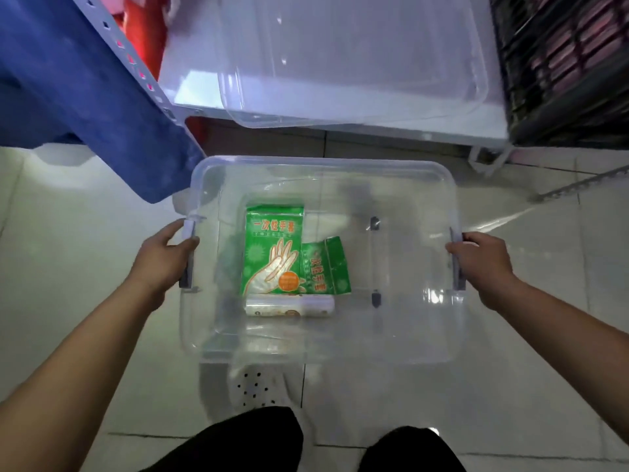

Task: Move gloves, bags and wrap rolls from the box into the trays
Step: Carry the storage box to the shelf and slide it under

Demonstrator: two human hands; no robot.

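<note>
A clear plastic box [323,165] with grey side handles is in front of me, above the tiled floor. Inside lie a large green pack of disposable gloves [272,247], a smaller green glove pack [326,267] tilted against its right side, and a white wrap roll [289,306] just below them. My left hand [163,257] is closed on the box's left handle. My right hand [480,260] is closed on the right handle.
A clear lid or tray [354,63] rests on a white shelf [190,93] behind the box. Blue cloth [78,80] hangs at the upper left. A dark crate [561,63] stands at the upper right. My legs show at the bottom edge.
</note>
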